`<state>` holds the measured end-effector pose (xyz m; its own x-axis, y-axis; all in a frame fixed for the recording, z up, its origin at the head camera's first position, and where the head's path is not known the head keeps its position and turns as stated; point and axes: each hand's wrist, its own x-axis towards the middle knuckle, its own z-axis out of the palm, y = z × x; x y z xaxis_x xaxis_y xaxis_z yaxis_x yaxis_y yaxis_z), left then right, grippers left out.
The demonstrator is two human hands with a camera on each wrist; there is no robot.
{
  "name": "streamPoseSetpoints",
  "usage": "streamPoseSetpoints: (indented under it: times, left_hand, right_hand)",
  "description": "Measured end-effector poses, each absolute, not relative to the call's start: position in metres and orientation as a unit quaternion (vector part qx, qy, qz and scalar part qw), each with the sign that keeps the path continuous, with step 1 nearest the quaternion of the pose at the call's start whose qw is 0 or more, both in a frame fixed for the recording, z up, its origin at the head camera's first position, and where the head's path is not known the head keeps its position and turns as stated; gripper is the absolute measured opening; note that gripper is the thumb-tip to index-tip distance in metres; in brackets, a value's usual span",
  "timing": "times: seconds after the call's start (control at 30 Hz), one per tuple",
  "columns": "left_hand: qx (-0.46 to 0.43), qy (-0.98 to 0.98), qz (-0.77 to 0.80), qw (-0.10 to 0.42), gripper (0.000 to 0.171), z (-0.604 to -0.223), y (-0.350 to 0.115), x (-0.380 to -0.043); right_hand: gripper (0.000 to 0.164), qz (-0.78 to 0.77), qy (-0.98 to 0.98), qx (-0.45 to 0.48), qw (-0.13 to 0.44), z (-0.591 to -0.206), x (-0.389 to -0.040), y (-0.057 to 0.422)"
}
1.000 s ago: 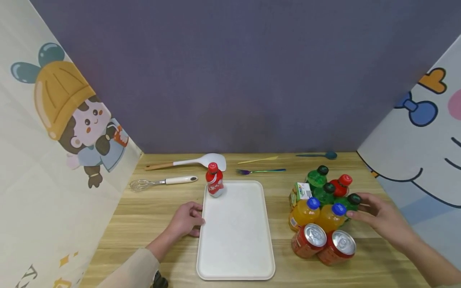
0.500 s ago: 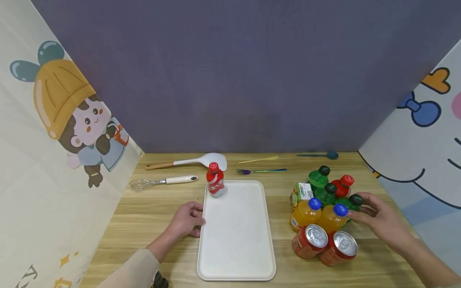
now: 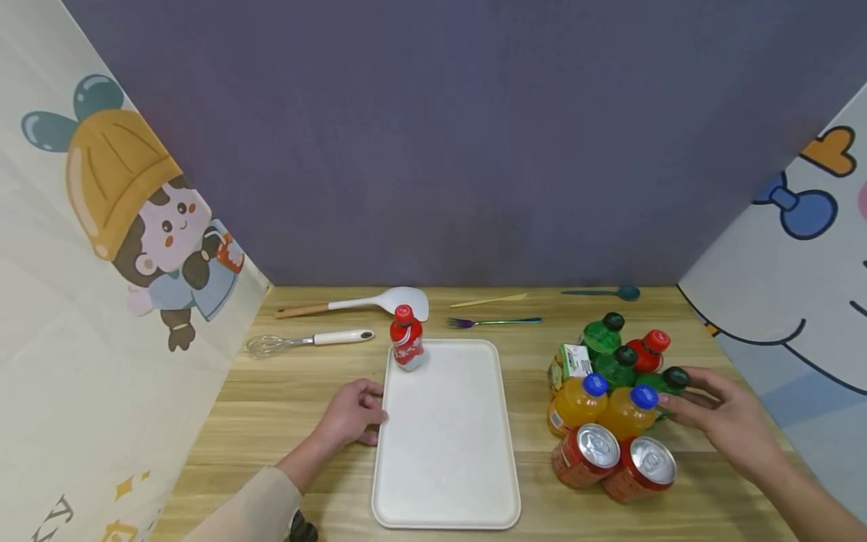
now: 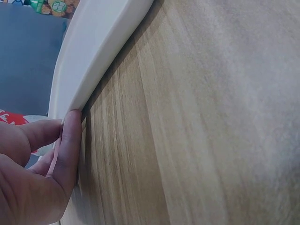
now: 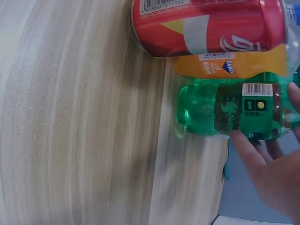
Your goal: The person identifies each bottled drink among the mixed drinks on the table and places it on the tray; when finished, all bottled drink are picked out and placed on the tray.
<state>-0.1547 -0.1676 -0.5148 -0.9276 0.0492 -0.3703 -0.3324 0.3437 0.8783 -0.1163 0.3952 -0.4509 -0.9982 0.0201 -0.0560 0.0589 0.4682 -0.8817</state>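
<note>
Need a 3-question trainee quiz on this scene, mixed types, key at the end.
1. How many red cans stand at the near end of the drinks group?
2. True or false: the left hand is at the right edge of the white tray.
3. What does the right hand touch? A) whisk B) green bottle C) fork

Key: 1. Two. 2. False, it is at the left edge. 3. B.

A wood-grain tabletop [image 3: 305, 406] is bearing a white tray [image 3: 447, 444] centrally. A whisk [image 3: 332, 339] is lying at ten o'clock, spatula [image 3: 355, 302] at eleven, knife [image 3: 488, 301] and fork [image 3: 497, 322] at twelve, spoon [image 3: 603, 293] at one; bottles [image 3: 626, 414], cans [image 3: 585, 458] and a carton [image 3: 576, 361] are standing at three.
</note>
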Motion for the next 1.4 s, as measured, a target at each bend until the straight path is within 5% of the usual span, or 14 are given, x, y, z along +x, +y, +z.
streamPoseSetpoints:
  times: [0.73,1.23,1.4]
  left_hand:
    - [-0.091,0.797,0.572,0.169,0.046,-0.513,-0.167,-0.154]
    - [-0.090,0.796,0.575,0.167,0.044,-0.512,-0.168,-0.153]
    - [-0.088,0.798,0.572,0.167,0.044,-0.511,-0.168,-0.153]
  right_hand:
    - [0.037,-0.497,0.866,0.051,0.010,-0.418,-0.112,0.403]
    - [0.026,-0.411,0.902,0.063,-0.112,-0.372,-0.114,0.406]
    - [0.035,-0.434,0.886,0.025,-0.163,-0.355,-0.118,0.412]
